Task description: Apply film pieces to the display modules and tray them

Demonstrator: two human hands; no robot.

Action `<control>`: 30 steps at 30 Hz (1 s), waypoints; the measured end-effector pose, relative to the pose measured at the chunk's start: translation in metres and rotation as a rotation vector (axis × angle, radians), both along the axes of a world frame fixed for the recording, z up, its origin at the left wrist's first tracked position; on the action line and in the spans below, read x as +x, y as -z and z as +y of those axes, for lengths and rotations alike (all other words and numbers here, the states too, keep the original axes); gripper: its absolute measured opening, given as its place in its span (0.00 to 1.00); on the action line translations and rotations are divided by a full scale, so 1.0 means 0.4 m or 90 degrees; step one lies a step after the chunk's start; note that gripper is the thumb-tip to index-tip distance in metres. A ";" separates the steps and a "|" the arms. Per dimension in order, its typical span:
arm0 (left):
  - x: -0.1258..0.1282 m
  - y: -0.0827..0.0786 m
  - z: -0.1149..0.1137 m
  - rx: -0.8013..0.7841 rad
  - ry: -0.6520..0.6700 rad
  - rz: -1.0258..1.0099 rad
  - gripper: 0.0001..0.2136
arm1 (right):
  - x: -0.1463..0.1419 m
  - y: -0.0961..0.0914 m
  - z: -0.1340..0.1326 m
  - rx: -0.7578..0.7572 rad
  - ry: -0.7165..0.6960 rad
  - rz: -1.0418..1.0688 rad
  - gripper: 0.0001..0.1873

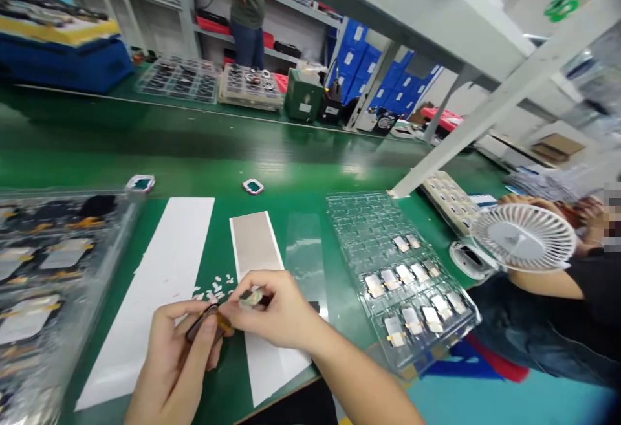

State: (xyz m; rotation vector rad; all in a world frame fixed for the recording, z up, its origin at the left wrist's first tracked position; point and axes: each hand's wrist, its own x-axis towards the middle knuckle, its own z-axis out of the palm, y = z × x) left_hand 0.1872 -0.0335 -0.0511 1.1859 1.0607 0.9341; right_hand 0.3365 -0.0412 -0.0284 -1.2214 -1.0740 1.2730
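My left hand (177,357) is closed around a small dark screen-like part (198,325) with an orange flex strip. My right hand (284,308) pinches at that strip's edge, thumb and forefinger together. Within its curled fingers sits a small pale and dark object (253,298), too blurred to name. Small white scraps (216,290) are scattered on the green table just beyond the hands. A long white sheet (160,263) lies to the left. Partly under my right hand is a white-edged strip with a grey-beige face (255,240), and a clear film (305,250) lies beside it.
A clear tray of larger parts (72,283) stands at left, another clear tray with small screens (361,244) at right. Two small framed pieces (253,186) lie further back. A white fan (524,237) and a seated person are at right; another person (247,11) stands behind.
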 end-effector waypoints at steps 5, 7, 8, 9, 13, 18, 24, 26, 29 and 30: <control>-0.001 0.007 0.000 0.078 -0.026 0.059 0.17 | 0.005 0.002 -0.008 0.054 0.060 -0.144 0.08; -0.001 0.009 0.001 0.092 -0.009 0.061 0.14 | 0.008 0.004 -0.009 0.068 0.055 -0.182 0.07; -0.001 0.009 0.003 0.093 0.003 0.053 0.12 | 0.009 0.006 -0.009 0.072 0.047 -0.189 0.07; -0.002 0.009 0.005 0.090 0.020 0.042 0.12 | 0.011 0.007 -0.008 0.076 0.037 -0.190 0.06; -0.005 0.005 0.016 0.051 0.097 -0.023 0.14 | 0.016 0.006 -0.002 0.085 0.004 -0.206 0.05; -0.009 0.001 0.018 0.001 0.129 -0.072 0.15 | 0.021 -0.001 0.001 0.082 -0.005 -0.229 0.05; -0.013 0.000 0.015 -0.053 0.203 -0.161 0.12 | 0.024 -0.007 -0.005 0.043 -0.026 -0.187 0.10; -0.015 0.001 0.010 -0.035 0.229 -0.150 0.12 | 0.022 -0.007 -0.007 0.029 -0.039 -0.160 0.11; -0.018 0.003 0.002 -0.004 0.213 -0.114 0.09 | 0.019 -0.004 -0.008 0.014 -0.061 -0.144 0.11; -0.019 0.003 -0.001 0.005 0.205 -0.105 0.09 | 0.018 -0.003 -0.008 0.010 -0.068 -0.138 0.11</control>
